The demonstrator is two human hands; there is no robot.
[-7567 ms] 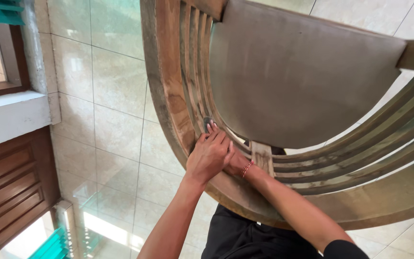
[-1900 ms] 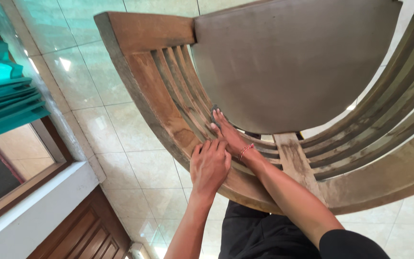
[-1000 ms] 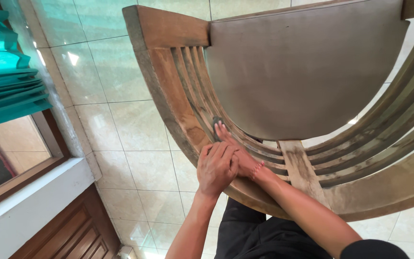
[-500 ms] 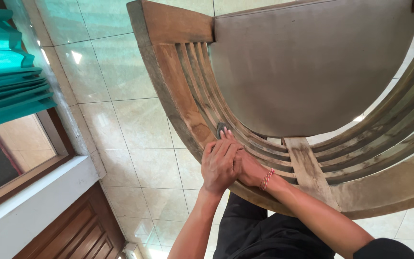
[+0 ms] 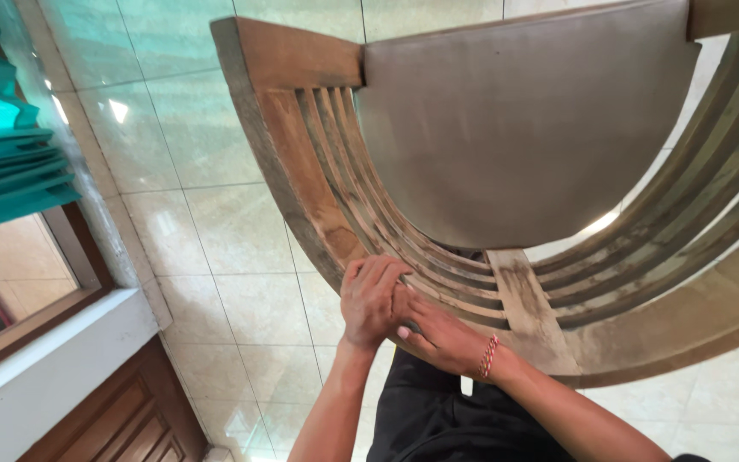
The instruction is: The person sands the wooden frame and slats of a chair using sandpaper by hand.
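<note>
A curved wooden chair frame [image 5: 301,162] with several bent slats [image 5: 361,214] and a grey seat panel [image 5: 515,128] fills the head view. My right hand [image 5: 442,335], with a red bracelet at the wrist, lies flat on the inner slats near the bottom of the curve. My left hand [image 5: 371,295] lies on top of it, fingers together and curled over the right fingers, pressing on the wood. Whatever sits under the right fingertips is hidden by the left hand.
Glossy pale floor tiles [image 5: 215,239] surround the chair. A white ledge [image 5: 44,368] with a brown wooden panel [image 5: 121,419] below it and a teal curtain [image 5: 2,154] are on the left. My dark trousers [image 5: 438,419] are at the bottom.
Both hands have slid a little along the curved slats, staying stacked. A small grey piece seen at my fingertips half a second ago is now covered by my left hand.
</note>
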